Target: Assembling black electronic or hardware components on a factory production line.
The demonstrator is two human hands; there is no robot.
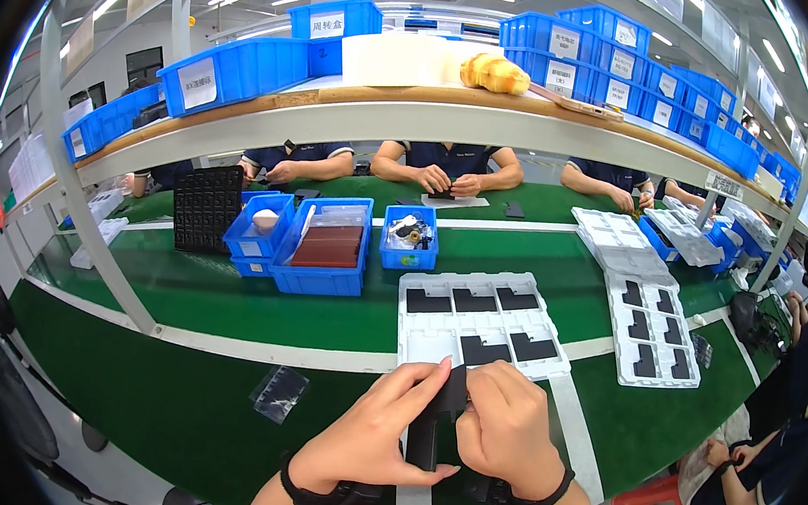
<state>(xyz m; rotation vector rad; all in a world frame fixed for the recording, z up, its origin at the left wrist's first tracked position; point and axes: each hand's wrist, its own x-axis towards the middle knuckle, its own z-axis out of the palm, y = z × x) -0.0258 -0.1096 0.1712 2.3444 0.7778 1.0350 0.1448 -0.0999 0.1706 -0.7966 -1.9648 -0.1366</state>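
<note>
My left hand (pixel 376 426) grips a black L-shaped plastic part (pixel 424 439), thumb on its lower end and fingers along its upper edge. Curled into a fist, my right hand (pixel 511 432) is closed at the part's upper right side; its fingertips are hidden. Just beyond both hands lies a white moulded tray (pixel 430 347), with similar black parts (pixel 473 301) in several compartments and a bare one at the near left. Each of my wrists has a black band.
Blue bins (pixel 321 282) with brown and small parts stand beyond the tray. Another white tray (pixel 613 340) lies right, a clear plastic bag (pixel 280 393) left. A shelf beam (pixel 413 139) crosses overhead, bearing blue bins. Co-workers' hands (pixel 443 180) work across the green table.
</note>
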